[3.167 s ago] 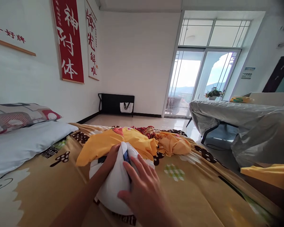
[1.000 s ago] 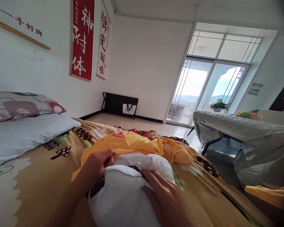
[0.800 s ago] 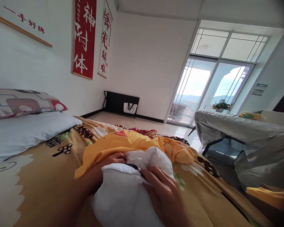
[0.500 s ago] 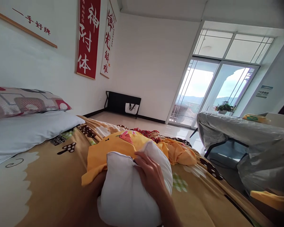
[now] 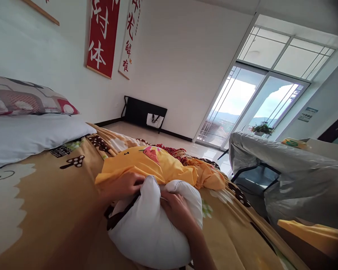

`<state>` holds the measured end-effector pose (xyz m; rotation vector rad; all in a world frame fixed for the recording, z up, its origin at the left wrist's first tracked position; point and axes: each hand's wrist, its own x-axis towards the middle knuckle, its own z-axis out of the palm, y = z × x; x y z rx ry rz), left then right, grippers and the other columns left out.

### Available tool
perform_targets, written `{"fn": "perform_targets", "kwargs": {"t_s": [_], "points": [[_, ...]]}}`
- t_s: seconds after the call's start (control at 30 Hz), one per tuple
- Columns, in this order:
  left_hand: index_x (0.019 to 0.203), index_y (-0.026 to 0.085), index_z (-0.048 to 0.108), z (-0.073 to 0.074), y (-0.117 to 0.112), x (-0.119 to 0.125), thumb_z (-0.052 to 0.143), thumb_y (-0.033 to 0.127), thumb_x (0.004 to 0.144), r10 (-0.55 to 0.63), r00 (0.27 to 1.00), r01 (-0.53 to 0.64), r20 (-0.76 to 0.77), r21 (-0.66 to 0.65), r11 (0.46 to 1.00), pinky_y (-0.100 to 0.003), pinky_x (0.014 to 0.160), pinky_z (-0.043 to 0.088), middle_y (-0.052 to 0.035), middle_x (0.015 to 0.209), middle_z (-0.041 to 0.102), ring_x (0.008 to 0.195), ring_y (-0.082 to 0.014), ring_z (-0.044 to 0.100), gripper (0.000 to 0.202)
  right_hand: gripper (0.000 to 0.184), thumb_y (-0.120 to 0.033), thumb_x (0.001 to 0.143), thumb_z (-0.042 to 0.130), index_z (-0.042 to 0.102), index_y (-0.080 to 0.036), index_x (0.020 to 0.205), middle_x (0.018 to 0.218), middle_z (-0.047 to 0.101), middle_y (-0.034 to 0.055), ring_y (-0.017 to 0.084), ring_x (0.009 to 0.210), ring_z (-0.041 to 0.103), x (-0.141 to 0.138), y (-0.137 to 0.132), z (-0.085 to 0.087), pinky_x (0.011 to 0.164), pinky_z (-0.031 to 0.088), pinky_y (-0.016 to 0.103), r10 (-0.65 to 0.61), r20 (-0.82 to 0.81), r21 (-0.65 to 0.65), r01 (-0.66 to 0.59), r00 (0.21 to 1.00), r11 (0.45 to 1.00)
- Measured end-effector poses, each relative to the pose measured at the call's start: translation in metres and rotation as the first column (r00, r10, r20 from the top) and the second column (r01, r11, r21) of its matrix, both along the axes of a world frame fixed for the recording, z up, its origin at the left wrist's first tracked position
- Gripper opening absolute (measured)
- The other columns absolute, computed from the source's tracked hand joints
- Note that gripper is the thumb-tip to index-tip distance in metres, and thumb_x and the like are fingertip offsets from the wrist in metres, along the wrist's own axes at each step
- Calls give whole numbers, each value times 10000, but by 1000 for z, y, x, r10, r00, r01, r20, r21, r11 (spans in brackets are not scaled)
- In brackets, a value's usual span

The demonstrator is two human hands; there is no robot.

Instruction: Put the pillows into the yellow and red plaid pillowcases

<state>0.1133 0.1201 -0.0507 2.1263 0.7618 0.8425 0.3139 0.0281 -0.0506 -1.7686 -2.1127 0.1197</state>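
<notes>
A plump white pillow (image 5: 149,228) is bunched up in front of me, its far side creased into a fold. At its far left, my left hand (image 5: 129,185) is closed, fingers curled at the pillow's raised corner; the fingertips are partly hidden. My right hand (image 5: 178,210) presses into the fold from the right, its fingers wrapped over the white fabric and the tips out of sight. Just beyond both hands lies a yellow pillowcase (image 5: 169,168) with a pink and red print, spread on the patterned bed cover (image 5: 67,202).
A patterned pillow (image 5: 30,97) rests on a white pillow (image 5: 39,131) at left. Orange cloth (image 5: 211,178) and red checked fabric (image 5: 173,152) lie beyond the pillowcase. Right of the bed stand a plastic-covered table (image 5: 287,153) and a dark chair (image 5: 253,178).
My left hand has come up from behind the white pillow to its far left corner. The pillow is more folded, and my right hand has shifted slightly lower. The camera view has tilted down.
</notes>
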Motion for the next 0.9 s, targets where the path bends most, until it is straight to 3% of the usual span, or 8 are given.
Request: {"fn": "perform_targets", "kwargs": {"t_s": [0.1,0.27,0.37,0.43,0.53,0.7,0.8,0.9], "points": [[1025,242,704,6,8,-5,474,293,844,47,997,-41,-54,101,994,-277,832,435,-20,968,697,922,-194,609,297,225,-193,905,477,698,-229,887,884,736,14,190,848,658,-8,-2,1,677,341,256,-24,57,-20,25,998,999],[1038,215,697,-14,19,2,521,243,790,21,987,22,-159,263,965,-321,953,387,-74,1141,605,1070,-234,544,306,218,-196,900,490,693,-231,832,823,739,18,184,767,662,-10,-3,-3,617,315,259,-38,152,44,31,988,999],[1112,223,662,-22,19,10,595,255,765,140,957,-37,-254,370,928,-358,976,362,-79,1185,577,1108,-257,527,355,224,-212,907,476,693,-223,850,758,722,23,181,705,646,-8,-7,-16,583,323,254,-86,154,185,56,984,981],[1136,231,640,-25,17,16,576,252,799,264,919,-107,-293,459,882,-396,955,365,-88,1188,574,1100,-266,530,344,270,-217,923,434,672,-193,1049,787,716,48,187,708,638,-5,-10,-27,589,361,253,-99,131,369,44,986,928],[1112,226,621,-32,15,28,498,186,842,433,862,-218,-263,578,786,-401,888,397,-95,1147,586,1075,-261,536,300,429,-202,952,358,471,-140,1361,845,707,79,189,719,613,-3,-16,-42,613,411,262,-51,161,613,-60,986,788],[1001,165,628,-48,20,37,481,227,876,578,798,-366,-172,623,691,-371,833,427,-106,1024,607,998,-259,546,203,425,-156,954,362,508,-252,1342,784,680,53,187,691,573,-2,-28,-51,617,406,271,-28,285,717,-194,958,669],[937,161,639,-53,21,37,506,276,873,624,767,-402,-150,645,649,-400,820,419,-113,965,628,976,-284,544,187,468,-141,939,362,503,-304,1355,764,662,56,189,678,568,-5,-31,-49,609,398,274,-56,360,683,-223,931,695],[916,183,643,-55,20,37,509,282,874,634,759,-397,-146,668,629,-408,803,404,-107,949,640,962,-290,537,172,569,-97,892,381,428,-320,1413,796,667,60,204,701,589,-10,-26,-41,585,395,276,-90,444,571,-204,891,795]]}}
